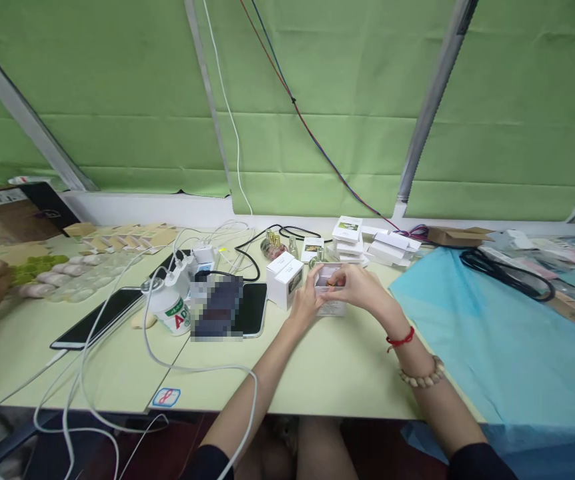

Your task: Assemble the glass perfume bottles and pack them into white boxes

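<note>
A white charging cable (202,369) loops over the near edge of the pale green table (327,373). Further in, the left hand (303,303) and right hand (360,288) both grip a small white box (328,293), held just above the table's middle. Left of it lie a dark tablet (252,308), a white bottle (170,308) and a phone (98,318). At the far side, white boxes (367,245) are stacked beside small glass bottles (275,243).

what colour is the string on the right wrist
Red; the string sits just above a beaded bracelet, clearest in the head view.
</note>
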`<state>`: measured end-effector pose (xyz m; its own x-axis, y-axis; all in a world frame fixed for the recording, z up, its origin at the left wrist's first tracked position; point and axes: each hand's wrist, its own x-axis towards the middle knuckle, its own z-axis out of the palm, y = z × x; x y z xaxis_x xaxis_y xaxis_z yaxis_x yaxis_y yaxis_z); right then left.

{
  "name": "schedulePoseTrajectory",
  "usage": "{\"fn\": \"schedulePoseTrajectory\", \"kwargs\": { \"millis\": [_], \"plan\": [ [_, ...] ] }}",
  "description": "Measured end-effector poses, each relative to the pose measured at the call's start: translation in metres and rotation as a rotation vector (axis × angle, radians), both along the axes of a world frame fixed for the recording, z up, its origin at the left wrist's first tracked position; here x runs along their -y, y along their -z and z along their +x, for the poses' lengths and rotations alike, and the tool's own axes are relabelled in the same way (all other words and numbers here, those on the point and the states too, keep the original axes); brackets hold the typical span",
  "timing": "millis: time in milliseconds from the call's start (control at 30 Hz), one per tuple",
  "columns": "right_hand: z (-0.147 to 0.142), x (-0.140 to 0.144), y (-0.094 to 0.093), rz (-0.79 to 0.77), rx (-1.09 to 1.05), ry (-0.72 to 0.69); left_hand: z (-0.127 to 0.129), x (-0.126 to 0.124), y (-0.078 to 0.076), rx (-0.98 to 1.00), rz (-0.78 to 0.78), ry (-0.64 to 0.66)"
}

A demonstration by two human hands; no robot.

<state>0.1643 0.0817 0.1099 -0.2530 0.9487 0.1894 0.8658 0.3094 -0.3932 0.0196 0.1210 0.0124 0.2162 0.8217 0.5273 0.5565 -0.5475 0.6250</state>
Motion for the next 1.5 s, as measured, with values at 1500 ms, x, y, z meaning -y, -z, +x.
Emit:
{"fn": "schedulePoseTrajectory", "kwargs": {
  "millis": [1500],
  "plan": [
    [-0.003,-0.029,0.083,0.940,-0.463,0.174,0.005,-0.004,0.001,-0.011,0.166,-0.050]
  ]
}}
